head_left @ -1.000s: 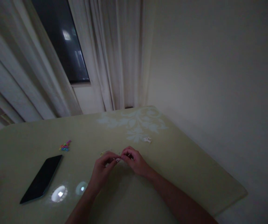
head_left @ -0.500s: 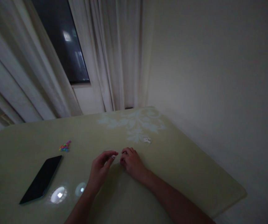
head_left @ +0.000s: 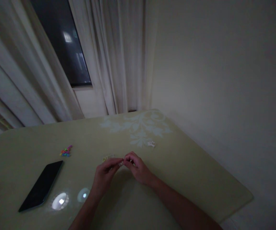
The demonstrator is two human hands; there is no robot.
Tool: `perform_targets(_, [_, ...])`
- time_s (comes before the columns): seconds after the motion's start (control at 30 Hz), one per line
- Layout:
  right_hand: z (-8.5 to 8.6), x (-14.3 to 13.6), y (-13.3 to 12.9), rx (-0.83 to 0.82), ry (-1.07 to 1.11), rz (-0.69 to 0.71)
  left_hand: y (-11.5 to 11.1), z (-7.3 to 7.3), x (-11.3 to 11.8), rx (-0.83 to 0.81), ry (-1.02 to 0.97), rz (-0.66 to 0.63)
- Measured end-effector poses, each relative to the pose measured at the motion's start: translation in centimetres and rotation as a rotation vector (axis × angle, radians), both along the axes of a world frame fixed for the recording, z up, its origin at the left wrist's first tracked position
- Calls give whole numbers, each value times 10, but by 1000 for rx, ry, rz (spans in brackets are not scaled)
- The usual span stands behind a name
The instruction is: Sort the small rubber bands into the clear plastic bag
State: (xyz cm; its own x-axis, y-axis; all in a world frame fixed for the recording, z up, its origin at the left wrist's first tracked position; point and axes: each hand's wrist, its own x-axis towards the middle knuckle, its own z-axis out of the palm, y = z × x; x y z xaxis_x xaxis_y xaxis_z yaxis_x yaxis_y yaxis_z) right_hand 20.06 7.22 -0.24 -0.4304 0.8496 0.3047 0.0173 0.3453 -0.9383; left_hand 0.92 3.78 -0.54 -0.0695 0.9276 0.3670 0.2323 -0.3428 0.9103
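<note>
While both of my hands are raised just over the near middle of the bench (head_left: 176,172), their fingertips come together in front of me. With my left hand (head_left: 103,177) I pinch a small striped piece (head_left: 121,164) between thumb and forefinger, and its pale and darker bands show at the tips. The thumb and forefinger of my right hand (head_left: 139,169) are pressed together right at the other end of that piece, curled so that a little gap shows behind the tips; whether they grip the piece itself or something finer, I cannot tell. Just beyond my left fingers lies a small yellow ring-like thing (head_left: 104,158), partly hidden by them, with something pale and blurred beside it. Farther off, past my right hand, a small white piece (head_left: 151,144) lies near the pale leaf pattern (head_left: 138,126) on the bench. Over to my left is a little heap of bright pieces (head_left: 66,150) in pink, orange, green, blue and purple, and nearer to me than that heap a dark flat device (head_left: 41,186) lies aslant, face up. Two round reflections (head_left: 60,201) shine on the glossy surface between the device and my left forearm. Behind the bench hang light curtains (head_left: 111,57), parted around a dark window (head_left: 63,41).
</note>
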Motion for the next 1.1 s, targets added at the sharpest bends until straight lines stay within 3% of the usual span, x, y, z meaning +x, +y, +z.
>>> perform_targets(0.37, [-2, -3, 1, -152, 58, 5, -2, 6, 3, -40, 4, -34])
perform_targets(0.63, [-10, 0, 10, -165, 44, -128, 4, 10, -30, -116, 42, 339])
perform_targets(0.73, [-13, -1, 11, -165, 35, -130, 7, 2, -41, -98, 178, 423])
perform_targets(0.83, [-13, -2, 10, -165, 29, -111, 10, -8, -43, 0, 446, 438])
perform_targets(0.9, [-12, -2, 9, -169, 23, -100, 10, -12, -41, 63, 613, 403])
perform_targets(1.1, [-13, -2, 11, -159, 39, -139, 9, -15, -35, 146, 841, 256])
